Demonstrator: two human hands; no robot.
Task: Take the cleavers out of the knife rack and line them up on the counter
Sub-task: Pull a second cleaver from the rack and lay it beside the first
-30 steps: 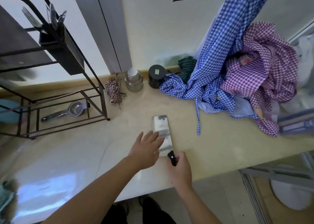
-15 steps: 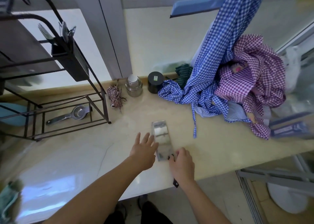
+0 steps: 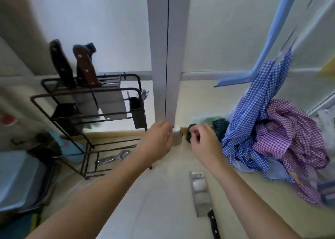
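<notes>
One steel cleaver point(image 3: 200, 195) with a black handle lies flat on the pale counter point(image 3: 154, 211), handle toward me. A black wire knife rack point(image 3: 87, 101) stands at the back left. Two dark-handled cleavers stick up out of its top: one with a blackish handle point(image 3: 61, 64), one with a brown riveted handle point(image 3: 85, 66). My left hand point(image 3: 155, 142) is raised above the counter, right of the rack, fingers loosely curled and holding nothing. My right hand point(image 3: 204, 144) hovers beside it, fingers half bent, also holding nothing.
A small glass jar point(image 3: 176, 135) and a black canister point(image 3: 191, 132) stand by the wall behind my hands. Blue and purple checked cloths point(image 3: 272, 133) are piled at the right. A metal squeezer point(image 3: 114, 158) lies under the rack. A grey bin point(image 3: 20, 179) sits at far left.
Both hands have let go of the cleaver on the counter and lifted up and away toward the wall. My view has tilted up, bringing the rack's top and its two cleavers into sight.
</notes>
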